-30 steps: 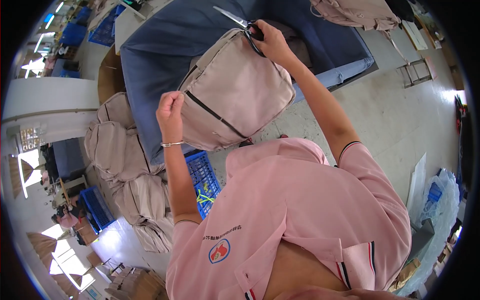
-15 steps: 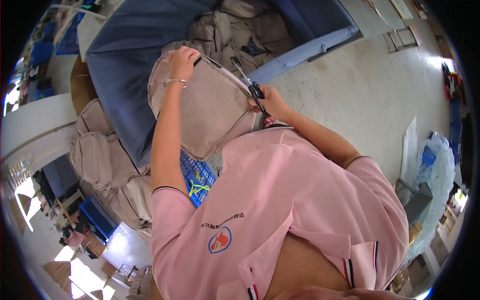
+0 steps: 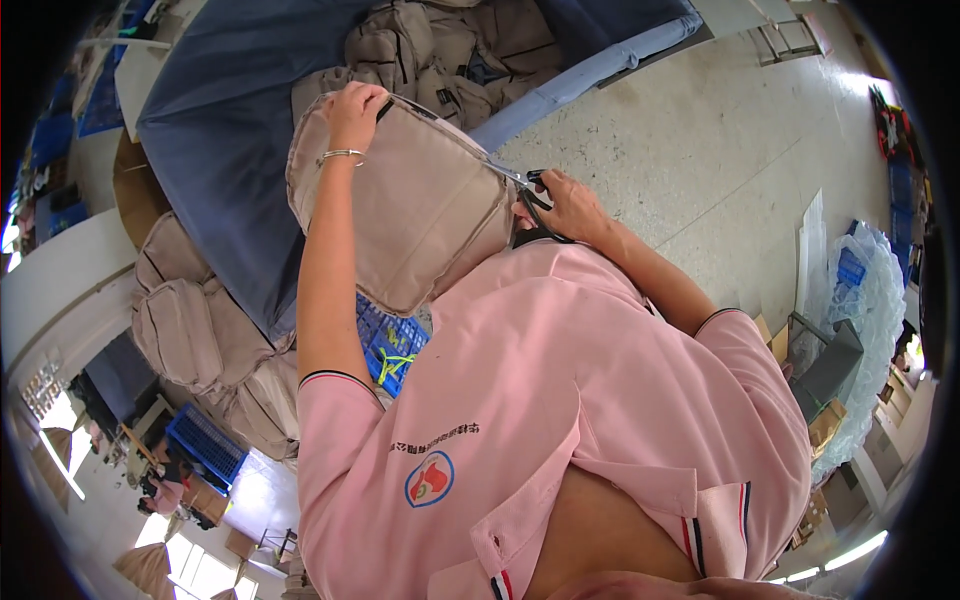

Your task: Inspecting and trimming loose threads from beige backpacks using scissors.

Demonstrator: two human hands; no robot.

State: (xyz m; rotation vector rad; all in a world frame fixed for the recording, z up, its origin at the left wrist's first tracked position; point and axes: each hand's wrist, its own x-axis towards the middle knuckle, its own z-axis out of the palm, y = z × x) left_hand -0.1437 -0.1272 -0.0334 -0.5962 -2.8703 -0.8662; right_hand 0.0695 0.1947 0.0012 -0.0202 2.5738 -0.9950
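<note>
A beige fabric bag (image 3: pixel 420 215), shaped like a backpack with dark piping, is held in front of my body. My left hand (image 3: pixel 354 114) grips its far top edge, fingers curled over beside a dark tab. In my right hand (image 3: pixel 570 207) is a pair of black-handled scissors (image 3: pixel 535 190), their handles spread. The metal blades point left and lie at the bag's right edge seam. Whether a thread or a bit of fabric is between the blades is too small to tell.
A large dark blue fabric-sided bin (image 3: pixel 225 130) stands ahead, with several beige bags (image 3: pixel 410 50) inside. More beige bags (image 3: pixel 185 325) are heaped to the left. A blue plastic crate (image 3: pixel 385 335) sits below the held bag. Clear plastic wrap (image 3: pixel 868 330) bulges at the right.
The scissors have swung down from pointing up beside the bag to lying against its right edge, and their handles have spread. My left hand keeps its grip on the bag.
</note>
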